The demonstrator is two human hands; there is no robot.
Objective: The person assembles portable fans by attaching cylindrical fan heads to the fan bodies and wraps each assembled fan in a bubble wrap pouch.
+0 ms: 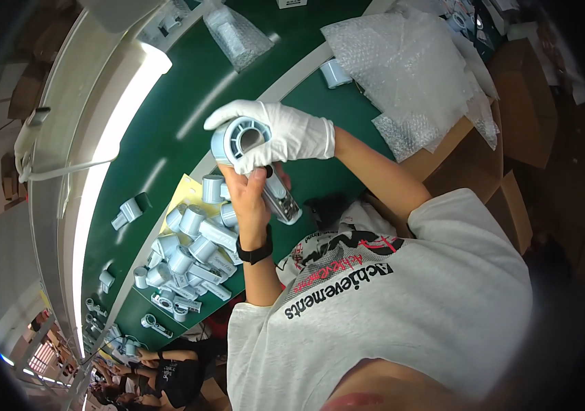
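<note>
Both my hands hold a light-blue handheld device (282, 200) with a ring-shaped, finned head and a straight handle. Its handle is uncovered near the end, where dark and metallic inner parts show. My right hand (298, 133), in a white glove, wraps round the head from above. My bare left hand (248, 195), with a black band at the wrist, grips the device just below the head, thumb on the handle. Beside my left forearm lies a heap of similar light-blue devices (200, 250), partly on a yellow sheet (181, 195).
The green worktop (186, 89) has a pale dividing strip. Bubble wrap (402, 68) spreads at the right beside a light-blue part (335, 73) and open cardboard boxes (522, 103). A bubble-wrapped packet (236, 38) lies at the far side. Another person (176, 377) works at lower left.
</note>
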